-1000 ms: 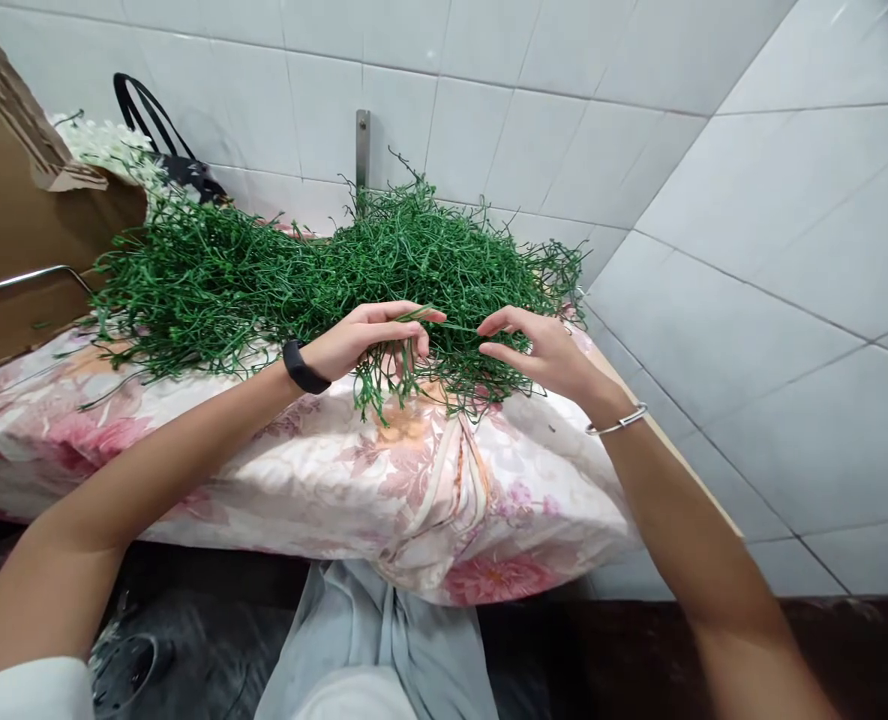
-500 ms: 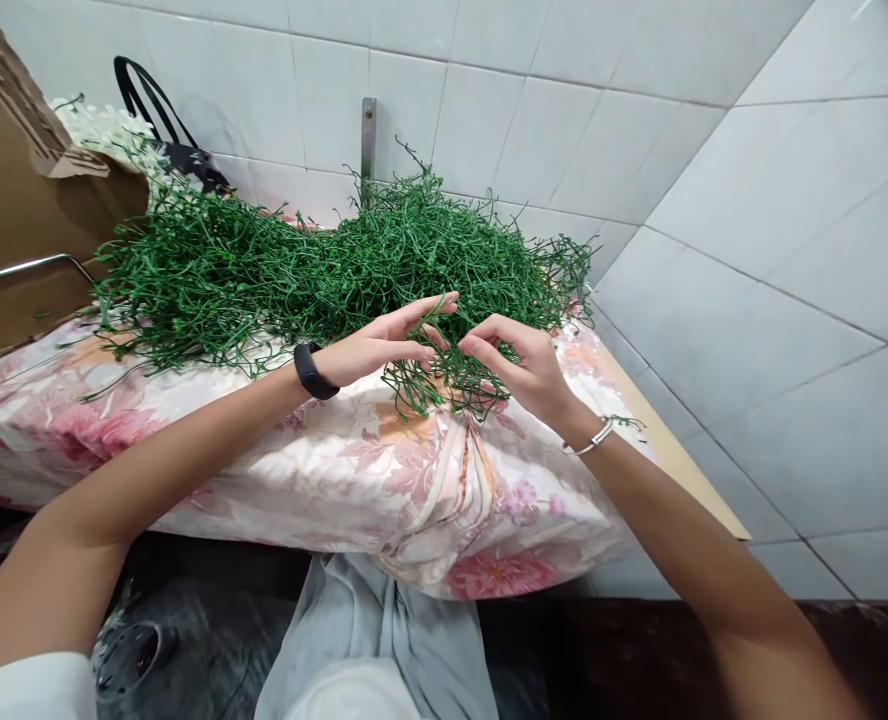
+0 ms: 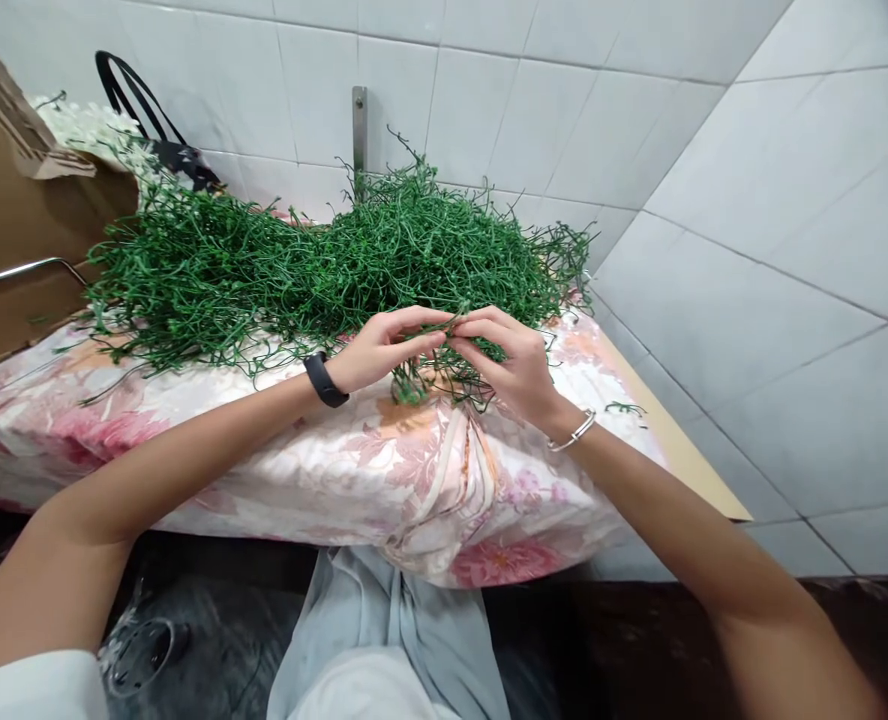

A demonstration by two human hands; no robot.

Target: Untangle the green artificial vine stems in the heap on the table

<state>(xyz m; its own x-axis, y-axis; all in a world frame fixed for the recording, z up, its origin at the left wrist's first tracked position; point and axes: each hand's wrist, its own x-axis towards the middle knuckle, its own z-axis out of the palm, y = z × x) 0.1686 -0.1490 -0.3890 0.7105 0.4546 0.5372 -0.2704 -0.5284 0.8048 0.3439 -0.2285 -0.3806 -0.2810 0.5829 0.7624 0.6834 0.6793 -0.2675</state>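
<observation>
A big tangled heap of thin green stems (image 3: 286, 260), which look like artificial flower stems, lies along the back of the cloth-covered table. In front of it my left hand (image 3: 384, 345), with a black band at the wrist, pinches a green stem (image 3: 433, 328). My right hand (image 3: 511, 360), wearing a silver bangle, has its thumb and fingers closed on the same stem's tip. The fingertips of both hands meet. Below them a small loose bunch of stems (image 3: 412, 385) rests on the floral cloth (image 3: 301, 470), partly hidden by my hands.
At the left stands a cardboard box (image 3: 31, 220), with white flowers (image 3: 91, 125) and a black bag (image 3: 181, 160) behind it. Tiled walls (image 3: 751, 220) close off the back and right. A few stem bits (image 3: 625, 408) lie by the right edge.
My hands have come together so the fingertips touch. My left fingers have closed from a looser spread, and my right hand has shifted slightly left onto the stem.
</observation>
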